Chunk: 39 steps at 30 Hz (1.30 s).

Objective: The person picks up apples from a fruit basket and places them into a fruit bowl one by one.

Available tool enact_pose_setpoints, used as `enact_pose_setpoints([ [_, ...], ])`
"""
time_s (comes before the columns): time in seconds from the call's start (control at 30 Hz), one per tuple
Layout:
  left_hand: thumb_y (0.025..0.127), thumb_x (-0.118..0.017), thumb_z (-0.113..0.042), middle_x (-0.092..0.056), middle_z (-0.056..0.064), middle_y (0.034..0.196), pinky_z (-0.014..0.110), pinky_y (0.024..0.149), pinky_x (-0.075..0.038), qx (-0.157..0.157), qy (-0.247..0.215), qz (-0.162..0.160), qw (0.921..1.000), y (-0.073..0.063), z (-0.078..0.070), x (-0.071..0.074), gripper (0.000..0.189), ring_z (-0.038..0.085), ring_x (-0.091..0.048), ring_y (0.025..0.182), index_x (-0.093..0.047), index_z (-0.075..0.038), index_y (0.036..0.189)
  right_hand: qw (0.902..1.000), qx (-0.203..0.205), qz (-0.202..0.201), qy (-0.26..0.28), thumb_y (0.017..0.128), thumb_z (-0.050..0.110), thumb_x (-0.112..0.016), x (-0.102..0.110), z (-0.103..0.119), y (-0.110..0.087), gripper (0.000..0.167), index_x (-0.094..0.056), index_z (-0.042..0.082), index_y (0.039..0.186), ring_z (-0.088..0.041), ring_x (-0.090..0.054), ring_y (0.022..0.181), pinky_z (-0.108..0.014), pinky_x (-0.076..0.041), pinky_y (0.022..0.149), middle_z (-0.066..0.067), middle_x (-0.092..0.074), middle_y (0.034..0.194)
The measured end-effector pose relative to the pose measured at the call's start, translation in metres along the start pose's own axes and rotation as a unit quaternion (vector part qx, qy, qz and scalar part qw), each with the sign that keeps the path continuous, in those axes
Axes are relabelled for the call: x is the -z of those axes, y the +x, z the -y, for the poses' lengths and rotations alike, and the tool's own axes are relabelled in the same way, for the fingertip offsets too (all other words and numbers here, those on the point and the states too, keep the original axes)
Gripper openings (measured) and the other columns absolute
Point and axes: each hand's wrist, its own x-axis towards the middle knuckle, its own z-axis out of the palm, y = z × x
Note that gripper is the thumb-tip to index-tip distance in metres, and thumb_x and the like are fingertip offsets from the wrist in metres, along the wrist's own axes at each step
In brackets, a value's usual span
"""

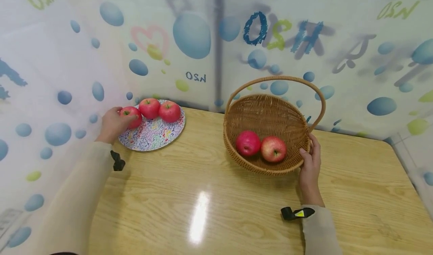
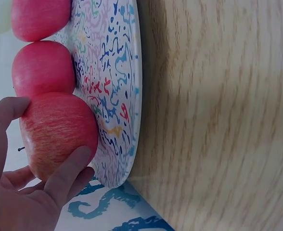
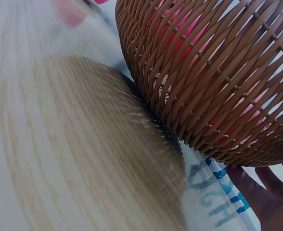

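Head view: a person's left hand (image 1: 115,124) is holding a red apple (image 2: 59,132) between thumb and fingers at ten o'clock on a patterned plate (image 1: 153,138), where two more apples (image 1: 149,108) (image 1: 170,111) are resting at twelve and two. At three o'clock from the plate, the right hand (image 1: 310,168) is gripping a wicker basket (image 1: 267,110) by its four-o'clock rim, another pair of apples (image 1: 248,143) (image 1: 273,149) lying inside. Securing the fruit is seemingly the step in hand; the next move is likely calling for a lift clear of its neighbours.
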Motion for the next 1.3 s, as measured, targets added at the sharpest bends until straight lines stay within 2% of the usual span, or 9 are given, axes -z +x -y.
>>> enact_pose_setpoints([
  [0.2, 0.098, -0.056, -0.047, -0.032, 0.036, 0.156, 0.063, 0.114, -0.039, 0.001, 0.013, 0.014, 0.9998, 0.0, -0.001, 0.002, 0.09, 0.052, -0.039, 0.137, -0.017, 0.009, 0.157, 1.0, 0.001, 0.003, -0.003, 0.103, 0.015, -0.038, 0.0, 0.001, 0.0, 0.054, -0.035, 0.028, 0.156, -0.039, -0.042, 0.143, -0.007, -0.05, 0.086, -0.01, -0.034, 0.161],
  [0.33, 0.099, -0.054, -0.047, -0.034, 0.036, 0.154, 0.063, 0.113, -0.04, -0.001, 0.035, 0.008, 0.9993, 0.002, 0.001, 0.002, 0.088, 0.052, -0.04, 0.136, -0.017, 0.009, 0.157, 1.0, -0.003, 0.003, -0.005, 0.103, 0.016, -0.038, -0.001, 0.001, -0.001, 0.055, -0.035, 0.028, 0.156, -0.039, -0.042, 0.143, -0.007, -0.05, 0.086, -0.01, -0.035, 0.161],
  [0.57, 0.099, -0.053, -0.034, -0.037, 0.036, 0.15, 0.064, 0.107, -0.045, -0.004, 0.067, -0.004, 0.9977, 0.003, -0.005, 0.003, 0.079, 0.051, -0.041, 0.131, -0.018, 0.005, 0.158, 1.0, -0.004, 0.0, -0.006, 0.102, 0.015, -0.039, -0.001, 0.003, -0.001, 0.055, -0.036, 0.029, 0.155, -0.039, -0.042, 0.143, -0.009, -0.05, 0.087, -0.009, -0.035, 0.161],
  [0.7, 0.098, -0.051, -0.029, -0.038, 0.037, 0.149, 0.064, 0.108, -0.044, -0.017, 0.078, -0.009, 0.9968, -0.001, -0.009, 0.006, 0.074, 0.051, -0.042, 0.129, -0.021, 0.008, 0.156, 1.0, -0.003, 0.0, -0.004, 0.103, 0.015, -0.039, -0.001, 0.003, -0.001, 0.055, -0.036, 0.028, 0.156, -0.039, -0.042, 0.143, -0.008, -0.05, 0.086, -0.01, -0.034, 0.162],
  [0.87, 0.097, -0.05, -0.026, -0.043, 0.039, 0.145, 0.064, 0.109, -0.043, -0.051, 0.099, -0.035, 0.9931, -0.004, -0.015, 0.006, 0.068, 0.051, -0.045, 0.124, -0.03, 0.01, 0.152, 1.0, -0.005, 0.002, -0.007, 0.103, 0.016, -0.039, -0.001, 0.003, -0.001, 0.054, -0.035, 0.029, 0.156, -0.037, -0.041, 0.144, -0.007, -0.049, 0.086, -0.009, -0.034, 0.163],
  [1.0, 0.098, -0.05, -0.024, -0.045, 0.038, 0.144, 0.064, 0.108, -0.044, -0.082, 0.116, -0.057, 0.9882, -0.009, -0.025, 0.009, 0.064, 0.049, -0.046, 0.117, -0.034, 0.01, 0.15, 1.0, -0.002, 0.002, -0.005, 0.103, 0.016, -0.039, -0.001, 0.003, -0.001, 0.055, -0.035, 0.029, 0.156, -0.039, -0.041, 0.143, -0.008, -0.05, 0.086, -0.009, -0.034, 0.162],
  [1.1, 0.099, -0.05, -0.025, -0.043, 0.037, 0.145, 0.066, 0.107, -0.044, -0.1, 0.12, -0.073, 0.9851, -0.018, -0.037, 0.011, 0.065, 0.049, -0.045, 0.118, -0.033, 0.006, 0.153, 1.0, 0.0, 0.002, -0.006, 0.103, 0.016, -0.039, 0.0, 0.003, -0.001, 0.054, -0.035, 0.029, 0.156, -0.039, -0.042, 0.143, -0.007, -0.05, 0.085, -0.01, -0.035, 0.162],
  [1.3, 0.101, -0.052, -0.032, -0.042, 0.031, 0.15, 0.066, 0.109, -0.041, -0.139, 0.102, -0.113, 0.9785, -0.043, -0.069, 0.016, 0.064, 0.051, -0.046, 0.131, -0.035, -0.002, 0.155, 1.0, -0.004, 0.003, -0.001, 0.104, 0.017, -0.041, 0.0, 0.003, -0.001, 0.054, -0.035, 0.029, 0.156, -0.041, -0.041, 0.144, -0.006, -0.05, 0.082, -0.01, -0.034, 0.163],
])
